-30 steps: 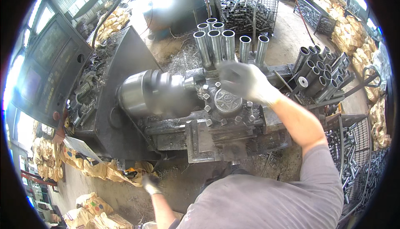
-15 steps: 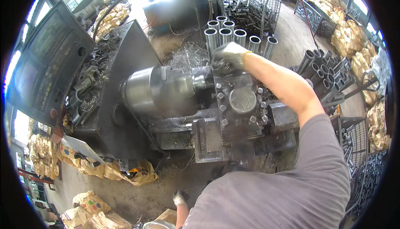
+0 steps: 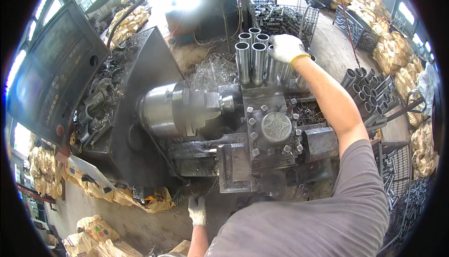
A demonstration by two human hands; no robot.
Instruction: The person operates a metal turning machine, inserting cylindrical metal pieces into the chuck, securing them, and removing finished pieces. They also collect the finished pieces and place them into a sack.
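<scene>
**Gloved hand reaching into the tube rack behind the lathe**

The right hand [image 3: 284, 47], in a white glove, is stretching out over the machine and closing its fingers on top of one of the upright steel tubes [image 3: 256, 60], which are standing open end up in a tight cluster just behind the tool post [image 3: 275, 127]. Standing on end there, they are sitting within arm's reach of the chuck [image 3: 180, 110], whose jaws are facing the tool post with a short workpiece showing. The left hand [image 3: 197, 210], also gloved, is hanging low beside the machine bed, fingers loosely curled and holding nothing I can make out. More tubes [image 3: 369, 89] are lying stacked on their sides to the right. Curly swarf [image 3: 210, 72] is piling up behind the chuck. Around it all: a control panel [image 3: 51, 74] at left, wire baskets [image 3: 285, 16] beyond, and sacks [image 3: 388, 51] lining the concrete floor.
</scene>
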